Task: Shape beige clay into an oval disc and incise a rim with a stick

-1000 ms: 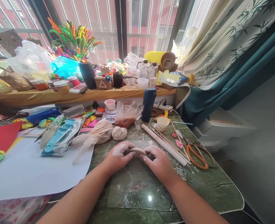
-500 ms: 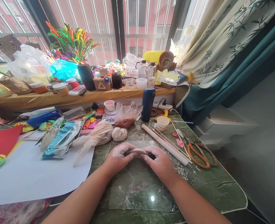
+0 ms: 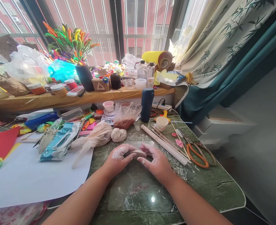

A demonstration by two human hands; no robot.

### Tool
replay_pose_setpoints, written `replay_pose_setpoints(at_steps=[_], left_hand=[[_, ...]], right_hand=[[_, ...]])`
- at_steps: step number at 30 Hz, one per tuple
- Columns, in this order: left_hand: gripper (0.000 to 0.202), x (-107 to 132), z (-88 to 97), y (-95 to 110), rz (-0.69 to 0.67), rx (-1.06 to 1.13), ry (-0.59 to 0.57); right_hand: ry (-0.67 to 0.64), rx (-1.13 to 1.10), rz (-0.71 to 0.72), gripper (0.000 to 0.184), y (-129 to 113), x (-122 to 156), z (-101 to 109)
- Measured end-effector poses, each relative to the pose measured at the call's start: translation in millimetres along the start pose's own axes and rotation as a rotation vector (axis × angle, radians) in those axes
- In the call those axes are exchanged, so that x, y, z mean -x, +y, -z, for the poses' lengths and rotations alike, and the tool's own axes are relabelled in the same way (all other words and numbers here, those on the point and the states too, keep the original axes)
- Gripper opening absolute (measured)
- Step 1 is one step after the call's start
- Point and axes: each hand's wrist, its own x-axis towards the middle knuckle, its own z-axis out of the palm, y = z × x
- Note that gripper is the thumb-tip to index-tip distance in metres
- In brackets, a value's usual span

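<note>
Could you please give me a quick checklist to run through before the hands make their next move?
1. Left hand holds the grayish clay-like piece: ok, the thumb rests on it.
2. Right hand touches the piece: cannot tell; its thumb and forefinger are parted.
3. Transparent sheet lies beneath the hands: ok.
4. Scissors are apart from both hands: ok, they lie to the right, past the pale rod.
5. Nearer paper cup stands upright: ok; its contents: cannot tell.
6. Left hand is free of white residue: not ok, its back is smeared.

1 head view | facing forward-down | hands [image 3: 118, 160] near | window [image 3: 117, 31] beyond
</note>
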Motion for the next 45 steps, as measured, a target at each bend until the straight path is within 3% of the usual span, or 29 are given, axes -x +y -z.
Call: replay_pose_setpoints(at_steps=[3, 8, 15, 17, 21, 25, 28, 30, 37, 45], left_hand=[[0.017, 0.6, -0.6, -0.3, 0.023, 0.001, 0.002], [0.018, 2.2, -3.5, -2.8, 0.066, 0.034, 0.010], [0.018, 1.7, -2.3, 0.3, 0.034, 0.059, -0.024], [0.016, 0.7, -1.3, 1.3, 0.038, 0.066, -0.029], [0.016, -0.5, -0.6, 0.7, 0.069, 0.105, -0.025], [0.015, 0.3, -2.6, -1.3, 0.089, 0.188, -0.013], [0.019, 2.0, -5.0, -1.5, 0.108, 0.278, 0.019], [0.020, 3.0, -5.8, -0.7, 0.107, 0.312, 0.026], [0.019, 2.3, -4.4, 0.0, 0.119, 0.257, 0.048], [0.022, 1.9, -3.7, -1.7, 0.133, 0.223, 0.004]], right_hand=[[-0.094, 0.007, 0.073, 0.021, -4.3, -0.6, 2.4], [-0.061, 0.059, 0.083, 0.021, -7.3, 0.0, 4.8], [-0.129, 0.061, 0.148, 0.022, -5.3, 0.5, 4.4], [-0.110, 0.054, 0.127, 0.021, -4.4, 1.2, 3.6], [-0.069, 0.017, 0.054, 0.038, -4.4, 1.9, 3.4], [-0.145, -0.002, 0.124, 0.030, -5.2, 1.1, 4.5], [-0.100, 0.036, 0.062, 0.033, -4.2, 0.8, 3.4], [-0.119, 0.097, 0.061, 0.025, -3.8, 0.5, 2.3], [-0.151, 0.214, 0.095, 0.020, -4.1, 0.1, 1.7], [-0.219, 0.226, 0.114, 0.034, -0.9, 0.0, 2.9]])
